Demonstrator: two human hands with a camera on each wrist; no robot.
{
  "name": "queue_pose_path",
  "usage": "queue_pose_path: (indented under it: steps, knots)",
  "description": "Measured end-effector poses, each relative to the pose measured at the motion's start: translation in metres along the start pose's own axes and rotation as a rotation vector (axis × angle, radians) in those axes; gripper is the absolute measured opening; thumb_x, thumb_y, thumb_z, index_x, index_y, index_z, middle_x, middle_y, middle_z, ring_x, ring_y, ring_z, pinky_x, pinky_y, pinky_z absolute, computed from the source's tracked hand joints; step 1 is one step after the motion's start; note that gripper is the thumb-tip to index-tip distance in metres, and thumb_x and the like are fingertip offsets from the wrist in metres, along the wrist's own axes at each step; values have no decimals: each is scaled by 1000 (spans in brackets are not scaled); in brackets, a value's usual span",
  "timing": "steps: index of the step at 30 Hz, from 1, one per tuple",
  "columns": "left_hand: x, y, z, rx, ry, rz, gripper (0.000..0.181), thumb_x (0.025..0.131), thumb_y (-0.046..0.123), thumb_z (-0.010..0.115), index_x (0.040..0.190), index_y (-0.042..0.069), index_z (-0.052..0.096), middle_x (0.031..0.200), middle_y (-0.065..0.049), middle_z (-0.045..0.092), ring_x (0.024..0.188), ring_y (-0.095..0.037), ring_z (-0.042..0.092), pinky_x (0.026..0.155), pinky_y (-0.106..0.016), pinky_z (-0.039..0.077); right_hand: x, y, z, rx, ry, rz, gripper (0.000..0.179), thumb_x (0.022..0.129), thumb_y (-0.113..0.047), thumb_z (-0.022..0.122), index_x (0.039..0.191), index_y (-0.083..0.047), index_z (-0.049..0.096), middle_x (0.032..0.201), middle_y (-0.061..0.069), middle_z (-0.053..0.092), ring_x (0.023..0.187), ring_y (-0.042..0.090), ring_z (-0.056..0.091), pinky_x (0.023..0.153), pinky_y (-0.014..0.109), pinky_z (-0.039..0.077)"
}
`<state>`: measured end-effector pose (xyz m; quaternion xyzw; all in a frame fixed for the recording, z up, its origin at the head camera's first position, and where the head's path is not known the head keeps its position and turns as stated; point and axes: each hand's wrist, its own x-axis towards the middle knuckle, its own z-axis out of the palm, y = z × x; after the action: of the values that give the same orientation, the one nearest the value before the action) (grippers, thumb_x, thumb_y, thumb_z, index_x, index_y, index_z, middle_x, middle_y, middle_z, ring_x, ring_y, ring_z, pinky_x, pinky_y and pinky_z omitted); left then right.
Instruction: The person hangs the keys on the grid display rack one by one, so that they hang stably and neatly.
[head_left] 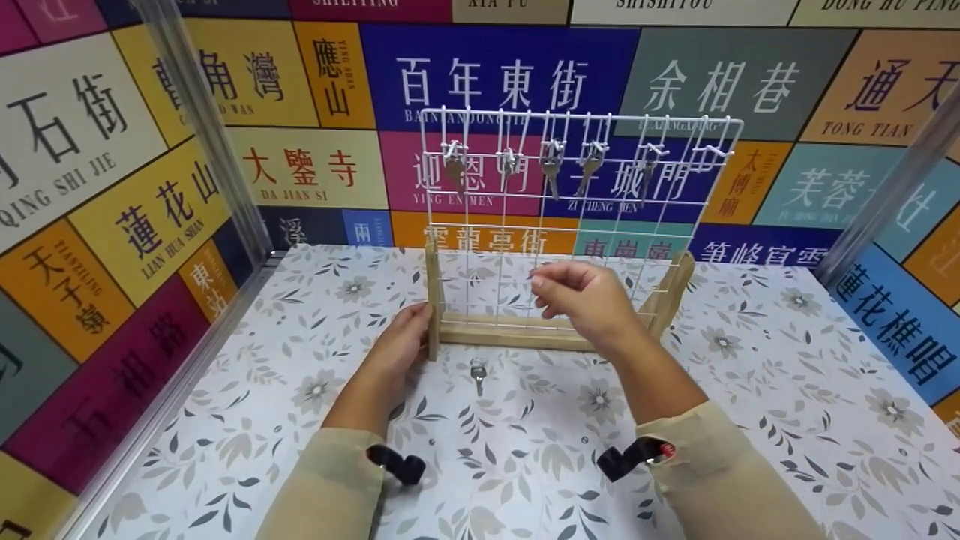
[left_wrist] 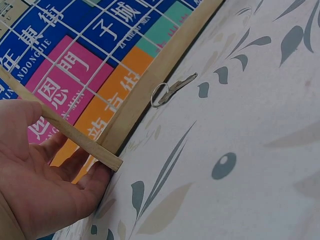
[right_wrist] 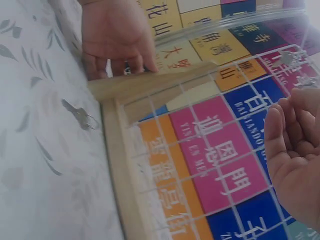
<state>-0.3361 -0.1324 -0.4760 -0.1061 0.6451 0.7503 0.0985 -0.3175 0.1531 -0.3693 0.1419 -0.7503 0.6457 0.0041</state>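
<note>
A white wire grid rack [head_left: 559,226] on a wooden stand faces me. Keys [head_left: 553,166] hang from several of its upper hooks, while the rightmost hook [head_left: 709,151] shows no key. My left hand [head_left: 401,334] steadies the stand's left wooden foot [left_wrist: 82,140], thumb on one side and fingers on the other. In front of the grid my right hand [head_left: 581,296] is raised, fingers loosely bent, with no key showing in the right wrist view. A single key [head_left: 478,375] with a ring lies on the table before the stand.
A floral-patterned cloth [head_left: 315,450] covers the table. Colourful panels with street names [head_left: 495,71] stand behind and at both sides. Clear plastic posts [head_left: 202,120] rise at the back corners. A dark strap device sits on each wrist.
</note>
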Motion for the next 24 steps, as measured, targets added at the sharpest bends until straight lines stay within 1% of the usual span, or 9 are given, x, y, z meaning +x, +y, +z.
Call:
queue_pose_path:
  steps: [3,5,8,12,14,16,19,22,24]
  knots:
    - [1,-1,0,-3,-8,2,46,110,51,55,149,28,53,159,-8,54,153,-26,49,131,-43,35,4,18,11,-44,-90,34,21,99,-18,78,114,-3,78,97,6,76,85,19,71,77,32,66]
    - [1,-1,0,-7,-10,5,46,110,50,54,151,27,51,159,-9,54,152,-27,50,131,-43,35,7,29,17,-76,-147,75,20,98,-18,79,114,-5,79,99,8,77,85,20,71,78,32,66]
    - [2,-2,1,-8,-6,7,47,111,50,54,151,27,51,160,-10,53,152,-28,50,131,-44,34,11,46,25,-118,-199,127,20,99,-19,78,115,-7,79,101,12,77,85,18,71,78,31,65]
    - [2,-1,2,-15,-3,5,46,110,50,55,150,27,52,161,-10,53,153,-27,49,132,-43,34,15,65,36,-158,-225,176,24,100,-18,77,119,-4,78,107,15,78,87,17,71,76,28,63]
    - [1,-1,2,-22,-4,5,45,110,50,55,150,27,53,160,-10,53,153,-27,50,131,-43,35,17,74,40,-176,-231,197,26,99,-18,77,120,-2,77,104,13,78,86,17,71,74,29,62]
    - [1,-1,2,-27,-8,9,45,110,50,55,149,27,53,160,-11,54,152,-27,51,131,-43,36,19,82,44,-194,-234,225,28,98,-19,78,121,-3,77,100,8,77,84,17,70,73,30,62]
    - [0,-2,2,-35,-18,18,45,110,49,55,149,26,53,160,-11,54,151,-27,52,130,-43,37,22,93,49,-243,-245,254,24,97,-22,80,116,-8,79,93,0,75,80,16,68,72,30,60]
    - [0,-2,2,-42,-22,24,45,110,48,55,149,26,53,159,-12,55,150,-27,53,129,-43,38,25,101,52,-296,-260,268,18,97,-22,80,112,-12,80,89,0,74,77,14,67,70,28,58]
    - [0,-2,2,-46,-19,23,44,110,48,55,149,25,53,159,-12,55,149,-27,53,129,-43,38,25,105,54,-330,-269,271,17,97,-23,79,111,-13,80,88,0,74,76,13,66,69,27,57]
